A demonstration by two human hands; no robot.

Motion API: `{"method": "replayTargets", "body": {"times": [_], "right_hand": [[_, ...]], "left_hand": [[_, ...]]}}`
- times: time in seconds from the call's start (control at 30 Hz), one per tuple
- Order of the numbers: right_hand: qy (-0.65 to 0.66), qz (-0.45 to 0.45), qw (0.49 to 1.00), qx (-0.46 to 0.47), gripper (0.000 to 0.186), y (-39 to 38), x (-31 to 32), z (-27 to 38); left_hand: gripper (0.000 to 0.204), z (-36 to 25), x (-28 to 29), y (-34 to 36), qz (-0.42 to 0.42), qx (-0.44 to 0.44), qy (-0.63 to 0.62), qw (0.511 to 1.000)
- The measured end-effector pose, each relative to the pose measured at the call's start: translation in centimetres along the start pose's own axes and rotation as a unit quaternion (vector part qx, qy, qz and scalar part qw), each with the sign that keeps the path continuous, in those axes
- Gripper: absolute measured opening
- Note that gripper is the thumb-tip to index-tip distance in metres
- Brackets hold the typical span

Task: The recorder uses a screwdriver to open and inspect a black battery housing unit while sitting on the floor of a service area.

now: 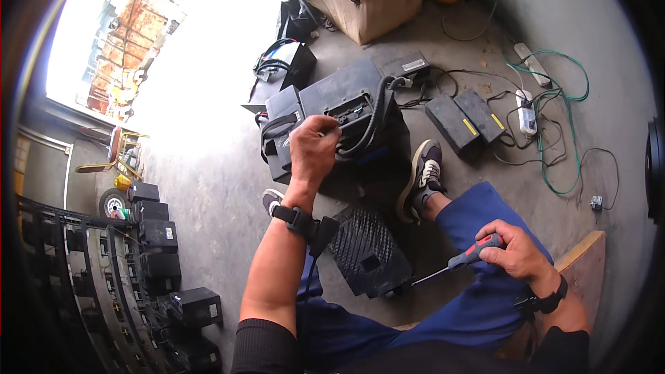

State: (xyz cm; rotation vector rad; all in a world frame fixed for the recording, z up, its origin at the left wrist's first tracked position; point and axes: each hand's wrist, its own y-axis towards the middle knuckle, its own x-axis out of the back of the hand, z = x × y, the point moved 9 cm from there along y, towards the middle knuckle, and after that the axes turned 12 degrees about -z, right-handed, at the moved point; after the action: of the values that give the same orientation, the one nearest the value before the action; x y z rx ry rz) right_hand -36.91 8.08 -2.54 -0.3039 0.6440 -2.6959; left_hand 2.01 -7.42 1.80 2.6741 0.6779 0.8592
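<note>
My left hand [313,149] reaches forward to a large black battery case [325,90]. Its fingers are pinched together at the edge of a recessed panel [350,109] in that case; whatever lies between them is too small to make out. A thick black cable [377,114] loops beside the panel. In my right hand [516,253], above my right thigh, is a screwdriver [474,251] with a grey and red handle. Its thin shaft points left and down, the tip close to a ribbed black cover [370,253] on the floor between my legs.
Two black power adapters [454,125] with yellow labels lie right of the case, near white power strips [526,112] and a tangled green cord [578,145]. Behind stands an open cardboard box [388,7]. Several black batteries [197,306] line the left side, by a metal rack [90,270].
</note>
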Motion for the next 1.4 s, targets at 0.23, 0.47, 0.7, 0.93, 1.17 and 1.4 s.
{"method": "replayTargets", "body": {"times": [0.23,0.47,0.7,0.93,1.17,1.4], "right_hand": [[-0.026,-0.019,0.999,0.020,0.035,0.8,0.5,0.5],[-0.004,-0.016,0.999,0.037,0.034,0.6,0.6,0.4],[-0.027,-0.006,0.999,0.045,0.032,0.1,0.4,0.5],[0.037,-0.004,0.999,0.031,0.033,0.8,0.4,0.3],[0.058,-0.009,0.997,0.048,0.039,1.3,-0.5,-0.2],[0.019,0.009,0.995,0.097,0.041,0.2,-5.1,5.6]], "left_hand": [[0.017,-2.1,-2.6,2.6,0.036,-0.120,0.164,0.979],[0.019,-1.9,-3.9,3.0,0.070,-0.130,0.187,0.971],[0.022,-2.4,-0.6,1.7,-0.017,-0.135,0.157,0.978],[0.022,5.2,9.2,-12.4,-0.293,0.137,-0.006,0.946],[0.041,22.7,9.5,-39.2,-0.339,0.441,0.068,0.828],[0.084,22.3,5.0,-36.2,-0.203,0.531,-0.150,0.809]]}}
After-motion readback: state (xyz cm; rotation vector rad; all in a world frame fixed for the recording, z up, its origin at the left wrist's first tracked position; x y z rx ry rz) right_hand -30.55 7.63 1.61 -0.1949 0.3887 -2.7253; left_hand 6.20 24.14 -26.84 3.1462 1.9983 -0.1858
